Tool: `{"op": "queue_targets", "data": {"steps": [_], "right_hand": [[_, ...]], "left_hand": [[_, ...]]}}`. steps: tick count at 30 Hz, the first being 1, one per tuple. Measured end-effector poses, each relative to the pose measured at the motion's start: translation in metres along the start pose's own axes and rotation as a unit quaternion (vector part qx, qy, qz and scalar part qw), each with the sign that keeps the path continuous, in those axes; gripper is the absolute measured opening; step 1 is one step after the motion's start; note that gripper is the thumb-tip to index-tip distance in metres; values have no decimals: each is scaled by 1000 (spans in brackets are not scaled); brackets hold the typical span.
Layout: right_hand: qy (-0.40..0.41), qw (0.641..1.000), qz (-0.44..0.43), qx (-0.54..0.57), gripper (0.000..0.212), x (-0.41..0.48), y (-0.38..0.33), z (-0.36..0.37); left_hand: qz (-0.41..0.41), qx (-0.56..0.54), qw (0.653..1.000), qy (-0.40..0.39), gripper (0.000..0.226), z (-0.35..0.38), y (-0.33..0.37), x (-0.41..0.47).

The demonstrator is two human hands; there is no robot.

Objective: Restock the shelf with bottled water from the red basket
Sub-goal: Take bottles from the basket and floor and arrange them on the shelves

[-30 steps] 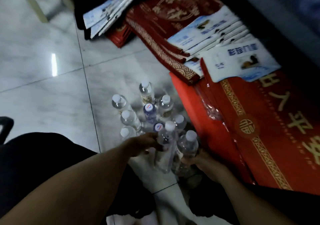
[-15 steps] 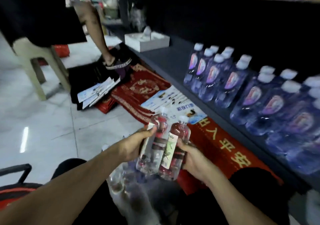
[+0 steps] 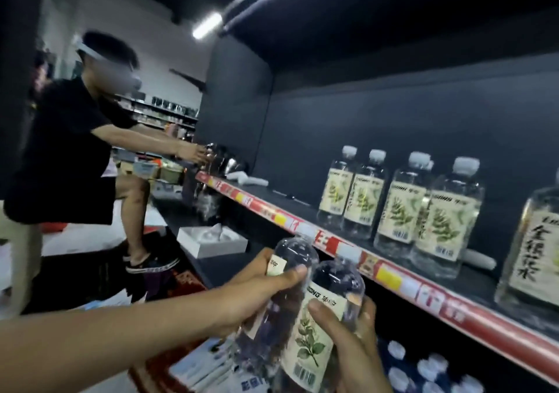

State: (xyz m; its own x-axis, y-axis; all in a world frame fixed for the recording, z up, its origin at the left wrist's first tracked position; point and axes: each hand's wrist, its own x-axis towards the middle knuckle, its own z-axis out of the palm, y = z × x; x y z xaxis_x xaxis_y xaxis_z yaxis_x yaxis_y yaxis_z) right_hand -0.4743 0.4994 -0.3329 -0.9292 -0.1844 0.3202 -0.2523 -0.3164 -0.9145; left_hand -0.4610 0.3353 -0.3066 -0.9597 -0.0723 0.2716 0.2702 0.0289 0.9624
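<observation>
Gripping touching bottles just in front of the shelf [image 3: 298, 208] edge: left hand [image 3: 257, 297] wraps the left bottle [image 3: 298, 252], right hand [image 3: 351, 347] curls round the leaf-label bottle [image 3: 307, 351].

Bare shelf board [image 3: 296, 208] lies open left of the labelled bottles [image 3: 399, 208] crowding the right; another person's arm [image 3: 145, 138] reaches over its far left end.

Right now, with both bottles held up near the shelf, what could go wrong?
1. The left hand grips a clear bottle and the right hand a leaf-label bottle, close together; they might knock and one slip.
2. The shelved bottles stand near the shelf edge; pushing new ones in could topple them.
</observation>
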Motion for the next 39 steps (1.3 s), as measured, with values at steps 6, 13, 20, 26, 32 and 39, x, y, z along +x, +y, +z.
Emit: {"op": "queue_targets", "data": {"steps": [6,13,20,26,32,39], "right_hand": [[25,998,-54,-8,118,18,-65,-6],[88,978,-172,-82,70,32,-121,-55],[192,917,-255,-239,56,73,-136,-87],[260,846,-302,-353,77,96,-128,-89],[279,832,-288,-383,75,112,-122,-91],[268,838,-252,-403,77,119,-122,-86]], "left_hand": [[99,-23,994,-25,60,31,55,40],[180,-11,984,5,98,112,84,82],[205,15,977,58,65,163,100,112],[170,36,978,115,84,185,92,139],[179,116,964,161,61,187,81,151],[189,142,962,135,71,187,74,161]]}}
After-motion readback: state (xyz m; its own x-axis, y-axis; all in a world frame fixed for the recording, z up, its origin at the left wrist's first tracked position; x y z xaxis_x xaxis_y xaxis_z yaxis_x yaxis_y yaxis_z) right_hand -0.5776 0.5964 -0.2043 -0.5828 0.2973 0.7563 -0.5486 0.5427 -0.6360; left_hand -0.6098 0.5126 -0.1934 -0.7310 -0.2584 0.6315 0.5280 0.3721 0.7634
